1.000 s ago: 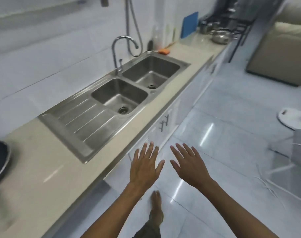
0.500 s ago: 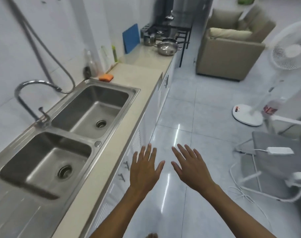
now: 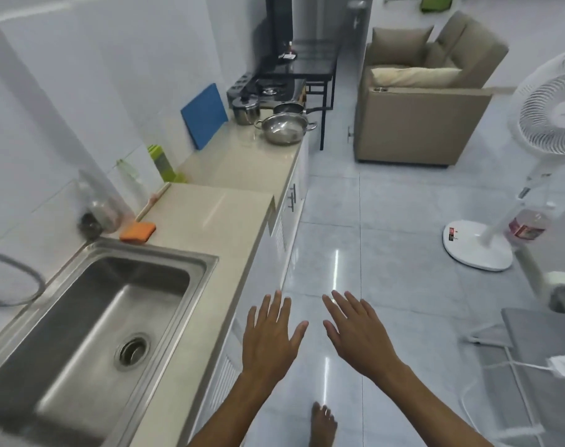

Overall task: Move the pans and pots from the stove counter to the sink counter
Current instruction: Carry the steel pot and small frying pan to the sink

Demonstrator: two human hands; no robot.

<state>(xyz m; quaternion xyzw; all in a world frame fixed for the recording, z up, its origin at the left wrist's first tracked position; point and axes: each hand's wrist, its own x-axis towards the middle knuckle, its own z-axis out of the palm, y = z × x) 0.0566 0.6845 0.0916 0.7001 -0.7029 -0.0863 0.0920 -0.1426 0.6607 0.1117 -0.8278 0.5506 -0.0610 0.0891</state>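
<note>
Both hands, my left hand and right hand, are empty, fingers spread. Step: approach. The wide two-handled steel pot sits far along the counter; next, grasp its handles.

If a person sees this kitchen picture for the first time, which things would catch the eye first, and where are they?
First come the two empty hands, left hand and right hand, spread open over the shiny floor at the bottom centre. Next is the steel sink at lower left, with an orange sponge just behind it. Far along the counter, a wide steel pot, a lidded pot and a blue board against the wall.
</note>
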